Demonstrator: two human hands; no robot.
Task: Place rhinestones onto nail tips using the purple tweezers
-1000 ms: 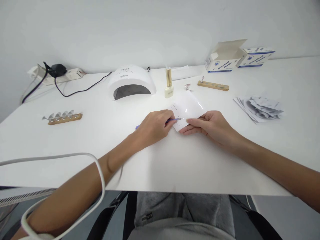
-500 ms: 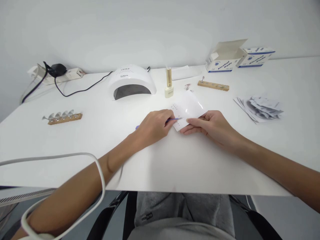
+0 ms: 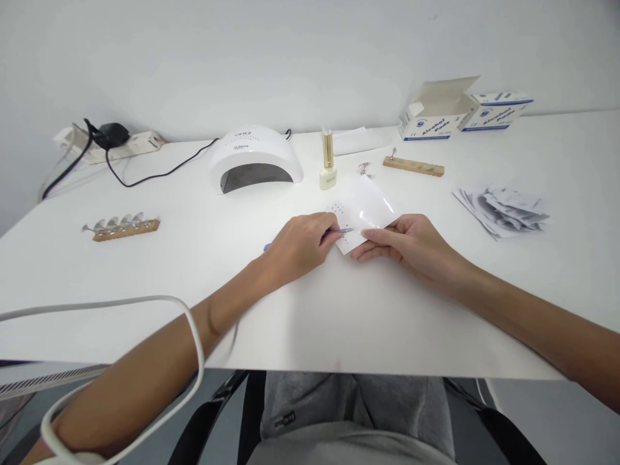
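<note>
My left hand (image 3: 303, 248) is closed around slim purple tweezers (image 3: 345, 230), whose metal tip points right over a glossy white sheet (image 3: 371, 203). The far end of the tweezers shows behind the hand. Several tiny dark dots, like small gems, sit on the left part of the sheet near the tip. Whether the tip grips one is too small to tell. My right hand (image 3: 411, 248) pinches the sheet's lower right edge between thumb and fingers. The sheet's other side is curled up slightly.
Behind the sheet stand a nail polish bottle (image 3: 328, 161) and a white nail lamp (image 3: 256, 158). Wooden holders, one with nail tips (image 3: 126, 227), one at right (image 3: 413, 166), flank them. Alcohol pad boxes (image 3: 431, 123), crumpled wrappers (image 3: 506, 210) and a power strip (image 3: 140, 144) lie around. A white cable (image 3: 196, 336) crosses my left arm.
Almost nothing differs. Both hands keep their holds on the tweezers and sheet, with only a very slight shift of the fingers.
</note>
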